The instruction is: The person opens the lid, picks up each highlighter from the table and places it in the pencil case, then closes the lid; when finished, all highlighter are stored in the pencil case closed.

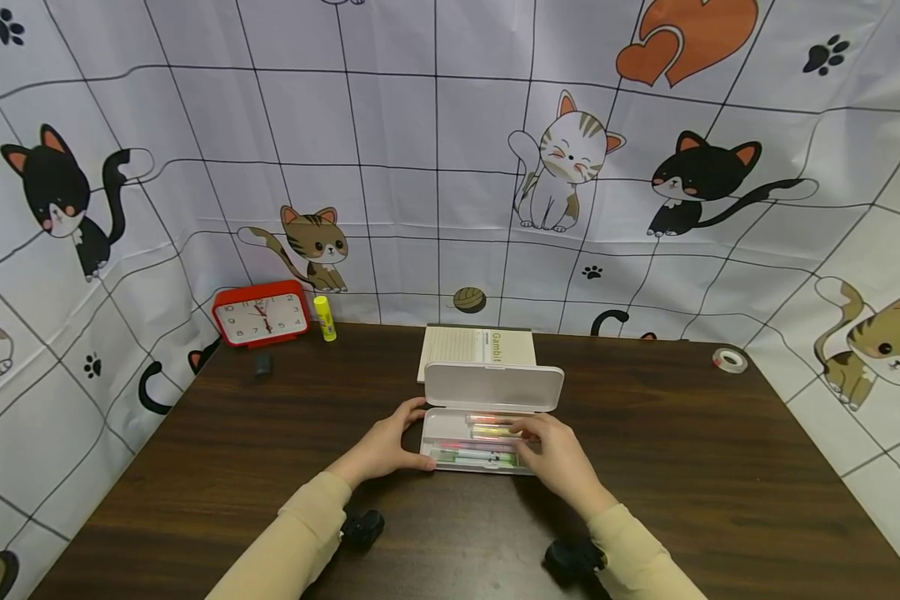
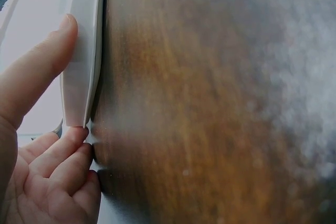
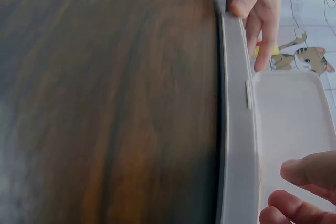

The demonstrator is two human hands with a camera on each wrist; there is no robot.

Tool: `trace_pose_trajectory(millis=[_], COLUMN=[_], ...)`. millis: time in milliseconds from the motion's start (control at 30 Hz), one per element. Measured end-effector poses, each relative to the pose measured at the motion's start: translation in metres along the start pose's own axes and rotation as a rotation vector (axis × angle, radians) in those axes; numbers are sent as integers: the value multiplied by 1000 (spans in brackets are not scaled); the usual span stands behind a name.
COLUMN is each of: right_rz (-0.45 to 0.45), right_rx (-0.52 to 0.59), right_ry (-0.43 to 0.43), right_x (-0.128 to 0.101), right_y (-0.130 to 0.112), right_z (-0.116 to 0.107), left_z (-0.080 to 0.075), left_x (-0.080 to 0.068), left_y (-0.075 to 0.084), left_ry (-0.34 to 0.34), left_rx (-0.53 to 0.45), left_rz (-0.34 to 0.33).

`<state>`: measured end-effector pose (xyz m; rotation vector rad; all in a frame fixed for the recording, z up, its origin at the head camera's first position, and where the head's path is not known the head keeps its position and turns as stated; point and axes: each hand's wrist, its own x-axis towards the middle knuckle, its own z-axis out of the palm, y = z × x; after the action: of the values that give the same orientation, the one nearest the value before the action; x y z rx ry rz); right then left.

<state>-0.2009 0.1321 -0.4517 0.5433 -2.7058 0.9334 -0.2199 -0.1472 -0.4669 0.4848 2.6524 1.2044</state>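
Observation:
A white pencil case lies on the table with its lid raised at the back. Inside are several pens, some in a rear compartment and some in the front one. My left hand holds the case's left end, with the thumb on the front wall and fingers around the end. Over the right part of the case hovers my right hand. Its thumb and fingers are bent and apart in the right wrist view, with nothing visible between them. The case wall hides the pens there.
Behind the lid lies a notebook marked "Gambit". A red alarm clock, a yellow glue stick and a small dark block are at the back left. A tape roll lies far right. A cat-print curtain hangs behind the table.

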Motion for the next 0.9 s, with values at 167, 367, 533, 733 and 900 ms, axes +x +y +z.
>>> trace_pose_trajectory(millis=[167, 367, 533, 733, 900], right_rz=[26, 40, 50, 96, 160], right_rx=[-13, -25, -33, -36, -37], right_ry=[21, 68, 104, 123, 86], right_x=[-4, -9, -11, -11, -9], right_y=[10, 18, 27, 39, 47], right_z=[-5, -13, -18, -22, -25], left_z=[-1, -2, -2, -1, -1], left_x=[-1, -2, -1, -1, -1], left_y=[2, 2, 2, 1, 1], left_ry=[-5, -6, -8, -8, -9], left_rx=[-7, -6, -6, -11, -9], left_rz=[-15, -15, -16, -13, -16])
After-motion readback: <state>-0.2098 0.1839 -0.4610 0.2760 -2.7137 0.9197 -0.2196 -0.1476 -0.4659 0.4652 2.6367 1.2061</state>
